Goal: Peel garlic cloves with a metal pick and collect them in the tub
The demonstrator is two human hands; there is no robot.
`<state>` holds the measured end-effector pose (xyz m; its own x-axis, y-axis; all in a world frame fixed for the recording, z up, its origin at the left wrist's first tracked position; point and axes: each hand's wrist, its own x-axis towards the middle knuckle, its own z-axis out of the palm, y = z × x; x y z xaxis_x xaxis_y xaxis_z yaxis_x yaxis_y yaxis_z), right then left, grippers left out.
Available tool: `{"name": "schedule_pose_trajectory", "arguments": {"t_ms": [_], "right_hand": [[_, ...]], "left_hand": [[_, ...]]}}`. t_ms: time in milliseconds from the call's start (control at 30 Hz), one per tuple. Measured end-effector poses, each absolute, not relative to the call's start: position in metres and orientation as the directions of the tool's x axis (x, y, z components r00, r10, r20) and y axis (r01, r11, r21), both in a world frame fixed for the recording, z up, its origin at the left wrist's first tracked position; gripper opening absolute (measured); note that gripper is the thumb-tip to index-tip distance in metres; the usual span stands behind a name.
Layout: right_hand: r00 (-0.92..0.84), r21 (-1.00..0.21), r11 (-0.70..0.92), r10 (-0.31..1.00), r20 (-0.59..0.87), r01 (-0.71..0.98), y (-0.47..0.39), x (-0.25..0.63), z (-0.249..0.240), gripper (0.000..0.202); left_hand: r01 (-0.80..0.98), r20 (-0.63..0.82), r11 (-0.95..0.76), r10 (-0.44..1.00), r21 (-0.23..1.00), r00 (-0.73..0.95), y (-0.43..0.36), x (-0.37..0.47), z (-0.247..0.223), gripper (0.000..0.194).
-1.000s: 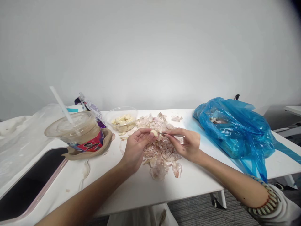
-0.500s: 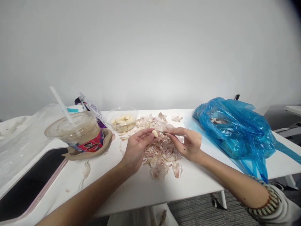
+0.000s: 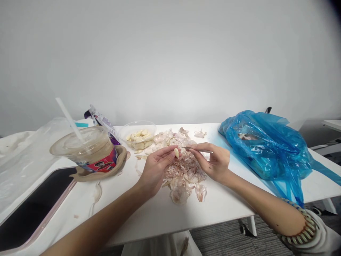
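Observation:
Between the thumb and fingers of my left hand is a peeled, pale garlic clove. My right hand pinches slim metal tweezers, whose tip points left toward the clove with a small gap between them. Both hands hover over a heap of papery garlic skins on the white table. Behind my left hand stands a clear plastic bowl with several peeled cloves in it.
At the left, a lidded drink cup with a straw sits in a cardboard holder, near a phone and a purple-white packet. A blue plastic bag lies at the right. The wall closes off the back.
My right hand has drawn slightly right, moving the tweezers' tip away from the clove. The clove has turned a little more upright in my left fingers.

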<state>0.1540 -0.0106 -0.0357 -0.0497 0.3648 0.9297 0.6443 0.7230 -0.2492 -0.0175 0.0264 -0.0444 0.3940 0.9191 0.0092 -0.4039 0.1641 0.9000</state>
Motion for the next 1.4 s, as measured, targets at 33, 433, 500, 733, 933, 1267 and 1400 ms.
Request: {"name": "schedule_pose_trajectory", "arguments": {"t_ms": [33,433,500,733,933,1267,1400], "right_hand": [[-0.048,-0.254,0.723,0.369,0.928,0.643,-0.0102,0.1542,-0.0359,0.017],[-0.145,-0.243,0.796,0.379,0.914,0.554,-0.0081,0.1541,-0.0342,0.02],[-0.159,-0.246,0.807,0.384,0.91,0.537,-0.0078,0.1544,-0.0339,0.022],[-0.175,-0.263,0.822,0.395,0.902,0.504,-0.0075,0.1541,-0.0328,0.021],[-0.182,-0.263,0.826,0.396,0.9,0.499,-0.0077,0.1538,-0.0334,0.022],[-0.231,-0.245,0.829,0.403,0.886,0.503,-0.0061,0.1562,-0.0337,0.024],[-0.241,-0.239,0.826,0.404,0.882,0.51,-0.0062,0.1567,-0.0345,0.023]], "left_hand": [[-0.405,0.009,0.165,0.918,0.899,0.396,0.0262,-0.0173,-0.0442,0.022],[-0.409,-0.015,0.192,0.917,0.892,0.399,0.0266,-0.0176,-0.0463,0.025],[-0.4,-0.021,0.195,0.917,0.895,0.399,0.026,-0.0175,-0.0455,0.025],[-0.384,-0.032,0.197,0.918,0.902,0.394,0.0243,-0.0171,-0.0427,0.024],[-0.376,-0.039,0.198,0.919,0.905,0.391,0.0243,-0.016,-0.0385,0.022],[-0.347,-0.036,0.181,0.922,0.92,0.385,0.0241,-0.0162,-0.0411,0.022],[-0.328,-0.03,0.162,0.928,0.931,0.372,0.0243,-0.0168,-0.0415,0.022]]}}
